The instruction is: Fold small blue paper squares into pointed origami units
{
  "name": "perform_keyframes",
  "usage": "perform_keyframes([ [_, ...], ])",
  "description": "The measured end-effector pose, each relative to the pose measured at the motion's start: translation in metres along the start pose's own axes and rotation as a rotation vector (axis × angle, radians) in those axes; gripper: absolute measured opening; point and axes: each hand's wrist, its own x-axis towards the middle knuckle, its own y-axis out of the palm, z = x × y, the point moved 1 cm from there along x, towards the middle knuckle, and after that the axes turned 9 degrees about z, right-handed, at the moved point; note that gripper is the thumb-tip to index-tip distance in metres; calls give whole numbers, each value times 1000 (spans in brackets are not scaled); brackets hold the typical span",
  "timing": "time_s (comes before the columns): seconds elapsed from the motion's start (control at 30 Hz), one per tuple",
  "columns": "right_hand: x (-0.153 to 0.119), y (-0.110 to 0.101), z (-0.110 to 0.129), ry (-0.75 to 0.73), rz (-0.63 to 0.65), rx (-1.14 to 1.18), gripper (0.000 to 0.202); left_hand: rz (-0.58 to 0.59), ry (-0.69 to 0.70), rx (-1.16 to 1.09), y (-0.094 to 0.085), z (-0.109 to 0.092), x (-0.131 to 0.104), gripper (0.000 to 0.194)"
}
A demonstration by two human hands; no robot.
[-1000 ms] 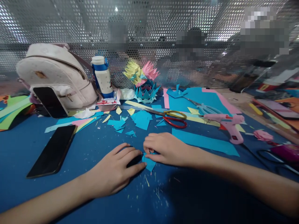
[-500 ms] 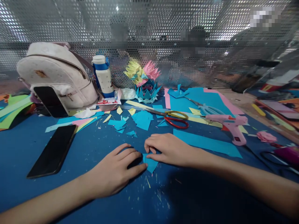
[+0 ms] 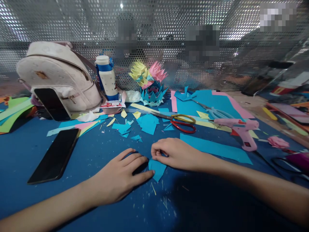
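Toward six o'clock on the table (image 3: 96, 158) lies a small blue paper (image 3: 158, 170); your left hand (image 3: 122, 175) is loosely spread, thumb at its eight o'clock; your right hand (image 3: 177, 154) curls at one o'clock, its grip unclear.

Grey perf. metal screen (image 3: 87, 22) across the bkgd, w/ a dark horiz. band (image 3: 154, 44) along it; light (image 3: 12, 14) thru the holes, one bright spot (image 3: 121, 5) up top (dim shapes (image 3: 202, 42) behind, too blurry to ID); blue tabletop (image 3: 116, 222) in front, dark shadow (image 3: 207, 206) lower rt
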Motion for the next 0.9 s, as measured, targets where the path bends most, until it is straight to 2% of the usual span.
perform_keyframes([
  [0.13, 0, -3, 2, 56, 27, 53, 12, 34, -13, -30, -1, 0, 1, 45],
  [0.4, 0, -2, 1, 29, 36, 66, 9, 29, -14, -41, -4, 1, 2, 51],
  [0.67, 2, 5, 5, 13, -18, 30, 2, -84, 5, 115, -4, 5, 8, 32],
  [0.73, 2, 6, 6, 22, -19, 24, 2, -71, 1, 59, -6, 6, 10, 28],
  [0.83, 3, 5, 7, 50, -12, 12, 4, -18, -42, -162, -9, 5, 15, 27],
  [0.9, 3, 4, 8, 60, -14, 16, 5, -27, -88, -302, -9, 5, 19, 23],
])
